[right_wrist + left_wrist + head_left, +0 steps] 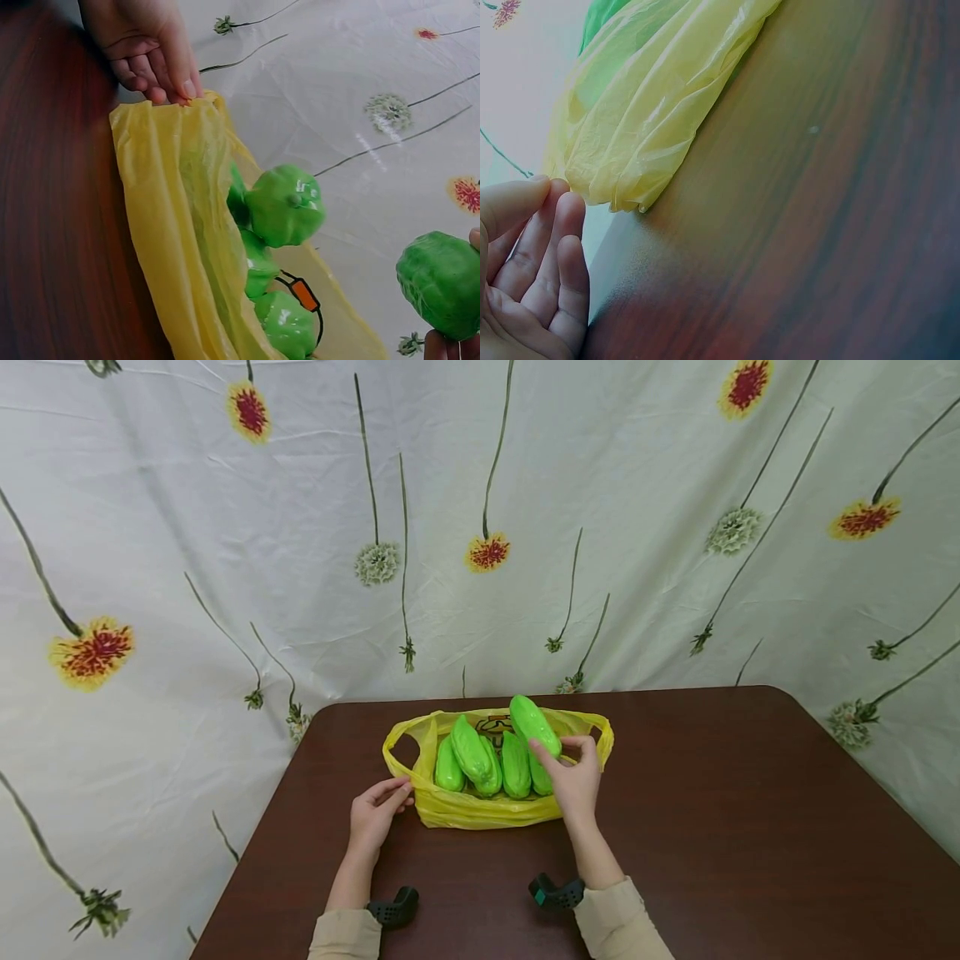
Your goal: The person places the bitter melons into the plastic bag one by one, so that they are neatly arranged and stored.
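A yellow plastic bag lies on the table with its mouth spread and its handle loops out to either side. Inside it are several glossy, bright green gourd-like vegetables, long and lumpy. With thumb and fingertips, my left hand pinches the bag's left edge; the left wrist view shows this pinch at the plastic. My right hand grips one more green gourd, tilted, over the right part of the bag. In the right wrist view this held gourd appears at the right edge, fingers partly cut off.
The dark brown table has rounded far corners. Behind it hangs a pale cloth printed with flowers. A black band is on the left wrist and another band on the right, below beige sleeves.
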Demonstrator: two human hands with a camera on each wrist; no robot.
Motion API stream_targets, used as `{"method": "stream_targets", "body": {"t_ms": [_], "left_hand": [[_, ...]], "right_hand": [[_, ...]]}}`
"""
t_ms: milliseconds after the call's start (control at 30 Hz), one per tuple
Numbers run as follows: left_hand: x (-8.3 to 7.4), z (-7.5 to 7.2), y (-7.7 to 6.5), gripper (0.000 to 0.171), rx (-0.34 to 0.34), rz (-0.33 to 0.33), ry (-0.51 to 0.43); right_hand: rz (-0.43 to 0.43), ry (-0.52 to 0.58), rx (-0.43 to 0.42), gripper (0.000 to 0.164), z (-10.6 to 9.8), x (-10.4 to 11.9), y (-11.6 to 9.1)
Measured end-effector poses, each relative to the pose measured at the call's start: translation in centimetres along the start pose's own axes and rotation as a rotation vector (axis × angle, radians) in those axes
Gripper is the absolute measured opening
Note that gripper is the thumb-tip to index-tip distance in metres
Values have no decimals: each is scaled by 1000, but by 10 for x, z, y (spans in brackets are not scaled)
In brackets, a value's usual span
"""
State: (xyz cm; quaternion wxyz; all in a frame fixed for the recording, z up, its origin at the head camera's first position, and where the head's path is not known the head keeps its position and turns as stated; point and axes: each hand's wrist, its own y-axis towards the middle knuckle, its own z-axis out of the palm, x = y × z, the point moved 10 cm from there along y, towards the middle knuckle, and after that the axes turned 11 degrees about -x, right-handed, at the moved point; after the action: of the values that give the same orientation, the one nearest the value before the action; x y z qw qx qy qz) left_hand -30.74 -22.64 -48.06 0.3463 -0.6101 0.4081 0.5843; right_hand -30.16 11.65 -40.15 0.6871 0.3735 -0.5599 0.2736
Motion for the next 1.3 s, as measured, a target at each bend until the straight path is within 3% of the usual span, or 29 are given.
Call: {"method": "stream_targets", "body": {"t_ms": [1033, 1167, 1300], "left_hand": [[1, 0, 2, 30, -2, 7, -7], [1, 0, 1, 30, -3, 7, -4], [0, 0, 1, 30, -2, 4, -5]], "right_hand": [[-10, -135, -31, 52, 7, -24, -6], [-62, -121, -50, 52, 9, -36, -2], [-132, -161, -56, 56, 14, -63, 8]]}}
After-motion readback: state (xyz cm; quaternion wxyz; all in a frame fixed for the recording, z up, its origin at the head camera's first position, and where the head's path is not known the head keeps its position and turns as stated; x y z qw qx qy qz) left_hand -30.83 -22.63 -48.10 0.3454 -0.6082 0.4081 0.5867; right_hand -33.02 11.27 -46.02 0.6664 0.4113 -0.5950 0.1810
